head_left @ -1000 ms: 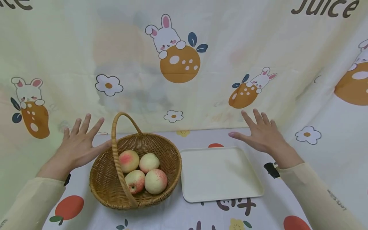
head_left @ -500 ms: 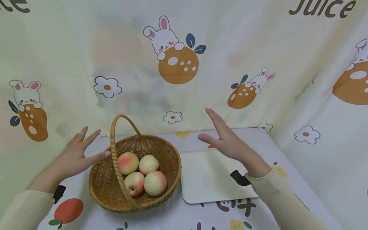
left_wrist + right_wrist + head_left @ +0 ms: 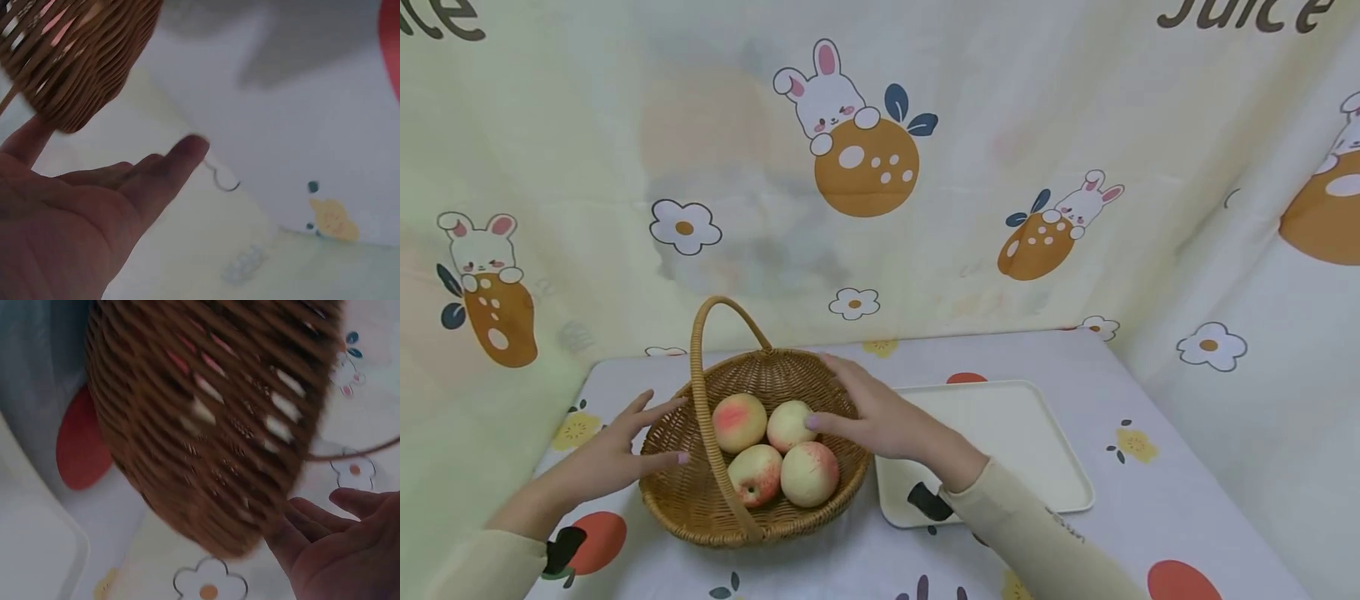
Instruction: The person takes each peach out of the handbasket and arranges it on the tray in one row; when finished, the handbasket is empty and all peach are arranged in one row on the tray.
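A brown wicker basket with an arched handle stands on the table, several peaches inside it. At its left side is my left hand, fingers extended and the thumb apart, reaching over the rim. My right hand is over the right rim, its thumb in front of one peach from this view. Neither hand grips anything. The left wrist view has the woven wall above the left fingers. In the right wrist view the right hand lies beside the basket wall; contact is hard to tell.
A cream rectangular tray lies to the right of the basket, partly behind the right forearm. The printed tablecloth covers the table. A rabbit-patterned curtain hangs along the back and both sides.
My right hand has swept left from beyond the tray to the basket's right rim. The left hand has come lower and closer to the left rim. Basket, peaches and tray stay put.
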The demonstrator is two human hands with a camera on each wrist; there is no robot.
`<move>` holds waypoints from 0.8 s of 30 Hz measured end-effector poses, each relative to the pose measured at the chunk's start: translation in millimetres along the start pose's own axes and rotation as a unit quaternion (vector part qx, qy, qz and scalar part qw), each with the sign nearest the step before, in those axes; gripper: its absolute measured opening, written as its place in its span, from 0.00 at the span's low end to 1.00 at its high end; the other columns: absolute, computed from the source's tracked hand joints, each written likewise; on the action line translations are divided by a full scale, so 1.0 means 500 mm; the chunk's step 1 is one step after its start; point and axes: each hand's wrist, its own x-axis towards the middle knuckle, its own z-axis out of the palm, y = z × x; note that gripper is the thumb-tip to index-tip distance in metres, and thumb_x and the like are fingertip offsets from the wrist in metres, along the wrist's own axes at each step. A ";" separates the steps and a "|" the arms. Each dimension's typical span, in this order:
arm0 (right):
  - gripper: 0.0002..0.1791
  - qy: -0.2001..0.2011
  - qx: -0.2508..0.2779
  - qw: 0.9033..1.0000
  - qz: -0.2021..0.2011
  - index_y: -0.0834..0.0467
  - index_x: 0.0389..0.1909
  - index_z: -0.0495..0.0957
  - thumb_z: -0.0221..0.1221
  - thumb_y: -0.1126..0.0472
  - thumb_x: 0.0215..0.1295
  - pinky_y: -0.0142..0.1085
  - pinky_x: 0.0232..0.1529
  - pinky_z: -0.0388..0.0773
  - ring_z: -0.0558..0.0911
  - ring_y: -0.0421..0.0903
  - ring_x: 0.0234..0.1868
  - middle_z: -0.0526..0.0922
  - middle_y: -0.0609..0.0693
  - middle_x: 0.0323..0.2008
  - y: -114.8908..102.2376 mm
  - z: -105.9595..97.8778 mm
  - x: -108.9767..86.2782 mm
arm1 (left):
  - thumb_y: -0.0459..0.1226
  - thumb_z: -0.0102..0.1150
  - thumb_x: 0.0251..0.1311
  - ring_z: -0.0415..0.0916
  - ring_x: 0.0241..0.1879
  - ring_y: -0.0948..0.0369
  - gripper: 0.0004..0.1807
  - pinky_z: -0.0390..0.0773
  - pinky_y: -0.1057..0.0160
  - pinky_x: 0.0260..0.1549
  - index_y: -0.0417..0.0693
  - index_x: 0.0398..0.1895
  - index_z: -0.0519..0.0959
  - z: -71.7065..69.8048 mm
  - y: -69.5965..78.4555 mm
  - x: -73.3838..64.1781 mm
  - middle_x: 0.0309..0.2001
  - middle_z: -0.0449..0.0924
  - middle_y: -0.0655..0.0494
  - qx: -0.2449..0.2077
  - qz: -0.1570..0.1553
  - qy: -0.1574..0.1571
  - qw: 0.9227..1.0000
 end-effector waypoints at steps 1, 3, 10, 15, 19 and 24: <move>0.52 -0.010 -0.015 1.000 -0.003 0.53 0.82 0.46 0.54 0.31 0.67 0.48 0.73 0.50 0.51 0.47 0.78 0.50 0.50 0.80 0.000 0.012 0.005 | 0.51 0.68 0.60 0.39 0.69 0.19 0.49 0.56 0.20 0.53 0.44 0.79 0.57 0.006 -0.002 0.000 0.76 0.32 0.24 -0.005 -0.001 -0.006 1.000; 0.53 -0.030 -0.049 0.998 -0.007 0.55 0.82 0.46 0.52 0.29 0.67 0.47 0.73 0.54 0.54 0.48 0.77 0.52 0.52 0.79 0.001 0.036 0.013 | 0.49 0.70 0.58 0.39 0.69 0.20 0.50 0.55 0.20 0.54 0.44 0.79 0.56 0.015 -0.006 0.000 0.76 0.33 0.23 -0.018 -0.002 -0.013 1.000; 0.50 -0.050 -0.179 0.983 0.009 0.54 0.78 0.58 0.50 0.26 0.65 0.46 0.64 0.70 0.71 0.49 0.68 0.68 0.51 0.71 -0.001 0.078 0.018 | 0.28 0.67 0.50 0.44 0.72 0.27 0.56 0.58 0.28 0.60 0.46 0.82 0.46 0.038 -0.009 0.006 0.76 0.44 0.26 -0.069 0.001 -0.023 0.997; 0.42 -0.069 -0.257 0.964 0.005 0.54 0.67 0.74 0.58 0.29 0.62 0.43 0.56 0.75 0.79 0.46 0.59 0.79 0.47 0.60 -0.001 0.088 0.019 | 0.21 0.60 0.42 0.45 0.72 0.29 0.60 0.67 0.36 0.56 0.46 0.82 0.44 0.045 -0.007 0.008 0.76 0.43 0.26 -0.068 -0.010 -0.018 0.997; 0.35 -0.087 -0.294 0.952 0.004 0.48 0.57 0.80 0.67 0.31 0.54 0.40 0.45 0.78 0.82 0.40 0.48 0.83 0.41 0.50 -0.002 0.097 0.024 | 0.21 0.59 0.41 0.46 0.72 0.29 0.61 0.68 0.36 0.55 0.47 0.83 0.44 0.047 -0.005 0.009 0.76 0.45 0.25 -0.061 -0.009 -0.011 0.998; 0.36 -0.101 -0.299 0.949 0.021 0.44 0.55 0.80 0.75 0.37 0.43 0.40 0.39 0.76 0.81 0.40 0.43 0.82 0.40 0.47 -0.008 0.109 0.032 | 0.20 0.58 0.40 0.47 0.71 0.28 0.61 0.68 0.35 0.55 0.47 0.83 0.44 0.051 -0.006 0.007 0.76 0.46 0.25 -0.054 -0.008 -0.004 0.998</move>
